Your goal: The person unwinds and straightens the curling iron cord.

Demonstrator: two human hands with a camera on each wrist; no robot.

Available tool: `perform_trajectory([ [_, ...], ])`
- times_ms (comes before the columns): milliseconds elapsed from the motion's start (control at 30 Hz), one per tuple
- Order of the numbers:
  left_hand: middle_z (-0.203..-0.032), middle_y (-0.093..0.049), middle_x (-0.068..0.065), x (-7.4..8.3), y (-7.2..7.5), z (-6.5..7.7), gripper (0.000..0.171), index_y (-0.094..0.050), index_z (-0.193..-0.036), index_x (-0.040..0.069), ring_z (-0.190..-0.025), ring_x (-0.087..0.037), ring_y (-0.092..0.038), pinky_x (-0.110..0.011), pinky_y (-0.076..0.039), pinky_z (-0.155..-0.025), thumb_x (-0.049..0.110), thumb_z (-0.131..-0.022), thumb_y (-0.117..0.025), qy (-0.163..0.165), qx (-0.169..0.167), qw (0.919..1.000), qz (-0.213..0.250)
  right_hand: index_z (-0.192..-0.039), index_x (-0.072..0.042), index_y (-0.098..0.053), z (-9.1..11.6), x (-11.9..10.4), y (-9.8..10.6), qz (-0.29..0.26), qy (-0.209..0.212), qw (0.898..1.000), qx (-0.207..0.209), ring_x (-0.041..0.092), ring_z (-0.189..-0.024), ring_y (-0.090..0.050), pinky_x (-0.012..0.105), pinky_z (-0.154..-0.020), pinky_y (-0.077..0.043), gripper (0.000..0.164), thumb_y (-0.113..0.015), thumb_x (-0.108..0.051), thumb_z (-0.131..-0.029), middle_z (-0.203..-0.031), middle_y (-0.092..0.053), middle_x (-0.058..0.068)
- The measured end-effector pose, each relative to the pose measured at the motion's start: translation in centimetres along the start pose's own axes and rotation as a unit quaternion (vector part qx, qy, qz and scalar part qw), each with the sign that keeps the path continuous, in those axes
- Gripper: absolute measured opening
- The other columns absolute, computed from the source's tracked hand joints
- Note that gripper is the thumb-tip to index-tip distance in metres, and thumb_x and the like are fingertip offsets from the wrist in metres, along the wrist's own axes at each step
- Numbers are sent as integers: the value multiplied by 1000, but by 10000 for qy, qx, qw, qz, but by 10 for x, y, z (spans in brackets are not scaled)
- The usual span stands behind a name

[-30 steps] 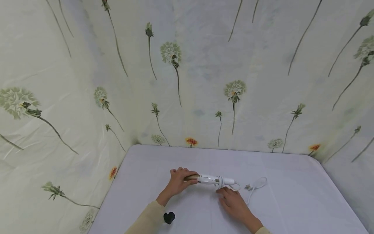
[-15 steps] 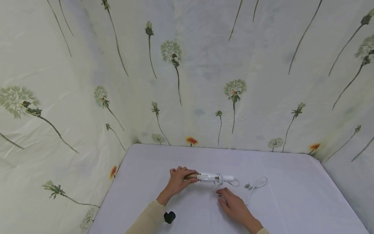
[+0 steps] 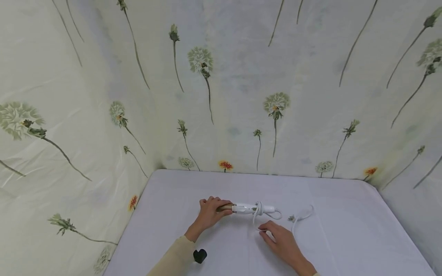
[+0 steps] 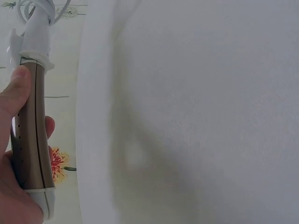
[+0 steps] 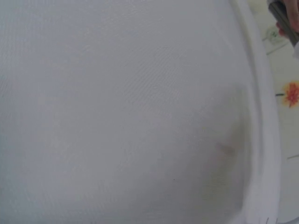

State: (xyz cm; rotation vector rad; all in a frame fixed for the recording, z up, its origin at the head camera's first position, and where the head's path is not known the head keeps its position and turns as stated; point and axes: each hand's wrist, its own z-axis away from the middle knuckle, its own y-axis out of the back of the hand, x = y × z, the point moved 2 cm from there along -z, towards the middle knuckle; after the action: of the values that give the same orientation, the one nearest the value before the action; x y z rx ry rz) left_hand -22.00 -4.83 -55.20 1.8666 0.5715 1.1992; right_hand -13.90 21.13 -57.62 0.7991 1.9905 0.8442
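Note:
My left hand [image 3: 208,214] grips the brown barrel of a white-and-brown hair straightener [image 3: 244,209], held level with its white handle to the right. In the left wrist view the thumb lies along the straightener's barrel [image 4: 33,126] and fingertips show behind it. A white power cord [image 3: 258,208] is wound round the handle. My right hand [image 3: 283,242] pinches a strand of that cord between thumb and fingers, below and right of the handle. The right wrist view does not show the right hand; the straightener's brown barrel [image 5: 282,21] appears in its corner.
The cord's plug [image 3: 291,218] lies on the white-covered table [image 3: 345,230], right of the handle, beside a cord loop. A small black object [image 3: 200,256], roughly heart-shaped, sits near the left forearm. Dandelion-patterned cloth [image 3: 235,96] rises behind the table and at its sides.
My right hand has moved slightly down and right, drawing a strand of cord away from the handle. The wraps look looser. My left hand keeps its grip almost in place.

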Motion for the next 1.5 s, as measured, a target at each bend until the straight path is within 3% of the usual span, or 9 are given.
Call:
perform_trajectory([
  [367, -92, -63, 9, 0, 6, 3, 37, -67, -114, 35, -80, -8, -43, -36, -18, -74, 52, -82, -63, -45, -40, 9999, -154, -96, -22, -64, -11, -2, 15, -301, 970, 9922, 725, -3, -78, -60, 11, -69, -43, 23, -76, -11, -79, -88, -62, -18],
  [533, -93, -64, 9, 0, 6, 4, 37, -67, -114, 34, -80, -9, -44, -35, -18, -74, 50, -81, -65, -89, -80, 9998, -135, -95, -17, -66, -23, -2, 22, -326, 1179, 9874, 1002, -4, -78, -59, 12, -67, -44, 24, -77, -7, -76, -89, -63, -15],
  [867, -92, -64, 9, -2, 8, 5, 36, -68, -114, 32, -82, -9, -45, -36, -18, -76, 49, -82, -65, -312, -245, 9992, -80, -97, -19, -66, -40, 6, 32, -186, 994, 9913, 847, -4, -78, -59, 17, -64, -47, 22, -75, -9, -80, -90, -62, -17],
  [1200, -94, -64, 12, -2, 9, 8, 34, -67, -114, 32, -84, -6, -45, -36, -19, -77, 47, -83, -65, -717, -530, 9958, 192, -97, -18, -67, -49, 22, 33, -293, 648, 9944, 783, -5, -66, -46, 13, -56, -38, 16, -72, -11, -83, -88, -64, -14],
  [1500, -94, -63, 12, -3, 11, 11, 35, -66, -116, 31, -85, -5, -44, -35, -19, -78, 47, -85, -64, -634, -944, 9917, 594, -97, -19, -68, -49, 41, 30, -522, 334, 9960, 650, -5, -52, -32, 11, -49, -30, 13, -69, -13, -86, -82, -66, -10],
])
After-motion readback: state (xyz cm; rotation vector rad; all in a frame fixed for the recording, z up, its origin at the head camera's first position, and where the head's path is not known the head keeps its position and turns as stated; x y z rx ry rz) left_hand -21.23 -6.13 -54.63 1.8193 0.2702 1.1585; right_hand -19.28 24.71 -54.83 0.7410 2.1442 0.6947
